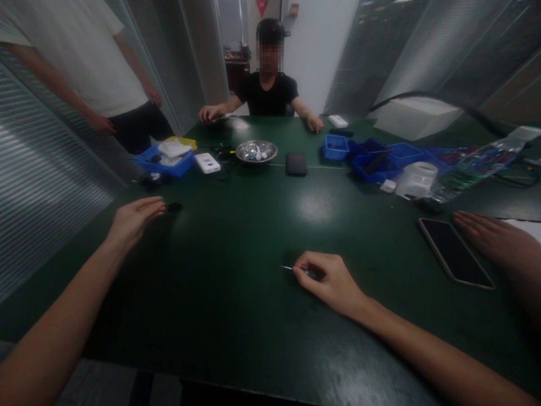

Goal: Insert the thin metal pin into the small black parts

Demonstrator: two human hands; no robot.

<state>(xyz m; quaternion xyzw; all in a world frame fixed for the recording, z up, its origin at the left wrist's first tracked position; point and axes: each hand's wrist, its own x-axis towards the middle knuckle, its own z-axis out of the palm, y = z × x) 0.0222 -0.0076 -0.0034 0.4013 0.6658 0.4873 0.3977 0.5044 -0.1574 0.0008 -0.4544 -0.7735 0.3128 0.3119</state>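
Observation:
My right hand [332,281] is closed in a pinch above the middle of the green table [236,242]. From its fingertips a thin pointed metal tool [286,267] sticks out to the left; the rest of it is mostly hidden in the fingers, so its kind does not show. On the left side, my left hand [134,221] has its fingers pressed together. Right at those fingertips is a small dark object [173,207], blurred; I cannot tell whether it is held or lies on the table.
Beyond my hands are a metal bowl [274,153] of small parts, a dark square pad [296,164], a white device [207,163] and blue bins [336,148]. A phone [456,254] lies right, beside another person's hand [494,239]. One person sits opposite; another stands left.

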